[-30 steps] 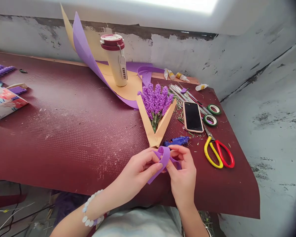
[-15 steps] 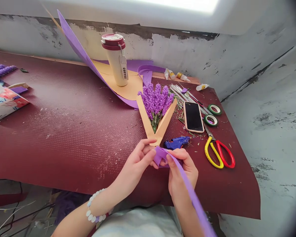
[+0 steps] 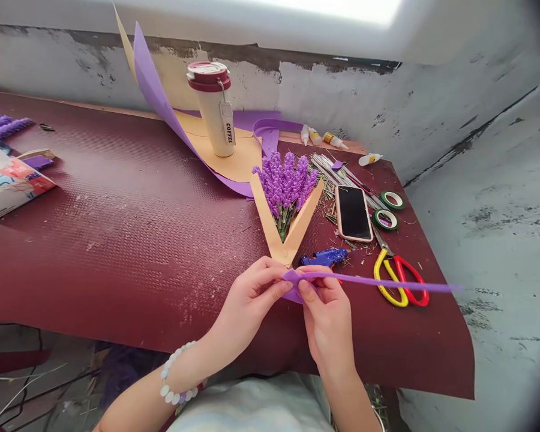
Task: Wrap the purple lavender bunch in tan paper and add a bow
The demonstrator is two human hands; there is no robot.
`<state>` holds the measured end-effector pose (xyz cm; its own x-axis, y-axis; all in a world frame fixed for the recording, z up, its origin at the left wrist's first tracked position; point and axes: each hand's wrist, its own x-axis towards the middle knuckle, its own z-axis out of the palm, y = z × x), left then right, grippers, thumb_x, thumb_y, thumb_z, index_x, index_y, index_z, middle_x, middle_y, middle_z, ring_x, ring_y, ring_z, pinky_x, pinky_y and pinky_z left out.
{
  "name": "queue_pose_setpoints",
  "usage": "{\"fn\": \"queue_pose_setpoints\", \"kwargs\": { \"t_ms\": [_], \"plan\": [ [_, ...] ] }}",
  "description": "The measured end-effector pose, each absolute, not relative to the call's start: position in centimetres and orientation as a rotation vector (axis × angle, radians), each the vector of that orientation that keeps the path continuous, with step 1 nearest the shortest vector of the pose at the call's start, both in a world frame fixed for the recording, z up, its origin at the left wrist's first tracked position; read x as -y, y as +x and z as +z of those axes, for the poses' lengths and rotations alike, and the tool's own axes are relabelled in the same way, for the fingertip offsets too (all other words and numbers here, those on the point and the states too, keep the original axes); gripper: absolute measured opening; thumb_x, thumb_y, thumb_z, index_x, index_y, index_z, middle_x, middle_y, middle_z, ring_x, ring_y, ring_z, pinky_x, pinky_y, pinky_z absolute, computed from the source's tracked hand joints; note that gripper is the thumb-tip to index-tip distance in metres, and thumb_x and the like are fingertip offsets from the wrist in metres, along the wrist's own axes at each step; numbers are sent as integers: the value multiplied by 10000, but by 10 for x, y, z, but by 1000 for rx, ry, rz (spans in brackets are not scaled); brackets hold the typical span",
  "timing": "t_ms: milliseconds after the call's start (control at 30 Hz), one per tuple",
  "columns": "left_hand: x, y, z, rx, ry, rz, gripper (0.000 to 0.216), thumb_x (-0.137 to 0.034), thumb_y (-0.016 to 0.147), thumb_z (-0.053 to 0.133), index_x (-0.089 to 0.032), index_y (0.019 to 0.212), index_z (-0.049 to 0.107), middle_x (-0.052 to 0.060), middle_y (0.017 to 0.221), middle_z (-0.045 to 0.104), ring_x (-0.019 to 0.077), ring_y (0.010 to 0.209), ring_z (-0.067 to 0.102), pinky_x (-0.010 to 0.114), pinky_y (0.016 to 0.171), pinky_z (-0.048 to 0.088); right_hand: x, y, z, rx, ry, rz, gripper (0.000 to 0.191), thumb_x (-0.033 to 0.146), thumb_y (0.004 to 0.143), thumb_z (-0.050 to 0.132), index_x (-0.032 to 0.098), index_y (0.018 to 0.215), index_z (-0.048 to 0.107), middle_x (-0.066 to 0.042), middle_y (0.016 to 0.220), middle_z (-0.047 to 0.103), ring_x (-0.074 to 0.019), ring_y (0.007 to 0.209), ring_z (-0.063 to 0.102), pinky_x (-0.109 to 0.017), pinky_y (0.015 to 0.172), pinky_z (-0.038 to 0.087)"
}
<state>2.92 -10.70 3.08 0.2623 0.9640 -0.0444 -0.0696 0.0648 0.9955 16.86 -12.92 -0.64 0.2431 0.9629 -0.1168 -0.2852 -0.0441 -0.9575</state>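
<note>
Between my hands is a purple ribbon strip (image 3: 369,280), folded over near the fingertips, its long free end stretching right above the scissors. My left hand (image 3: 258,291) pinches the folded part between thumb and fingers. My right hand (image 3: 324,303) is closed on the same strip just to the right. Directly beyond my fingers lies a small bouquet of purple lavender-like flowers (image 3: 285,183), wrapped in tan paper (image 3: 266,216) folded to a V. The wrap's lower tip is close to my left fingertips; whether they touch I cannot tell. A blue glue gun (image 3: 324,258) lies just behind my right hand.
Yellow-and-red-handled scissors (image 3: 398,279), a phone (image 3: 353,213) and green tape rolls (image 3: 386,219) lie at the right. Small glue bottles (image 3: 335,140) are near the wall. A coffee cup (image 3: 216,117) stands on curled purple and tan sheets (image 3: 162,102). A printed box (image 3: 9,183) sits left.
The strip's long free end has swung from hanging down over my right forearm to pointing out to the right. My hands stay close together, still pinching the fold.
</note>
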Motion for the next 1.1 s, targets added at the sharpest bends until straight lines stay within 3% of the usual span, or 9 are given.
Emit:
{"fn": "queue_pose_setpoints", "kwargs": {
  "t_ms": [133,200,367,500,600,767,900,1100],
  "plan": [
    [107,29,26,-913,1061,965,121,-204,880,681,-195,999,700,35,986,676,171,940,628,268,856,504,125,168,1,620,-1131,1194,292,407,709,848,222,805,643,9,791,648,-142,744,610,-291,727,549],
    [107,30,23,-925,995,942,123,-233,864,709,-183,968,665,30,948,683,168,905,634,275,840,513,124,169,3,616,-1124,1219,303,419,694,855,220,805,653,2,781,642,-153,733,607,-311,711,556],
    [110,26,27,-971,1173,836,179,-336,901,677,-185,997,668,48,1032,682,184,965,630,279,839,509,126,172,10,688,-988,1291,179,344,760,828,220,772,700,15,753,593,-121,702,567,-246,672,516],
    [117,22,37,-958,1230,701,255,-406,951,599,-193,1051,698,36,921,703,157,789,647,255,690,522,131,176,19,763,-915,1295,127,323,804,794,237,770,708,19,741,573,-116,687,541,-223,639,487],
    [118,23,38,-851,1068,689,269,-407,937,614,-164,978,722,25,783,688,145,670,662,250,627,544,136,178,19,823,-920,1274,145,348,822,776,238,779,692,14,752,573,-127,692,542,-229,619,477],
    [116,26,38,-885,913,802,234,-370,888,691,-140,919,721,32,725,709,148,617,698,240,602,572,147,179,8,930,-1100,1095,170,312,860,747,268,998,657,15,855,607,-138,793,582,-256,746,505],
    [117,27,41,-921,867,863,225,-340,866,721,-159,998,701,24,719,733,154,603,717,231,588,579,151,177,6,1003,-1075,1059,261,282,876,728,300,1108,609,49,786,577,-116,717,582,-223,689,512],
    [123,29,42,-927,988,868,180,-318,881,693,-144,835,703,25,742,710,121,613,678,207,601,554,152,169,7,936,-1169,1109,350,331,880,728,316,1215,628,23,891,665,-140,834,666,-245,761,558]
  ]
}}
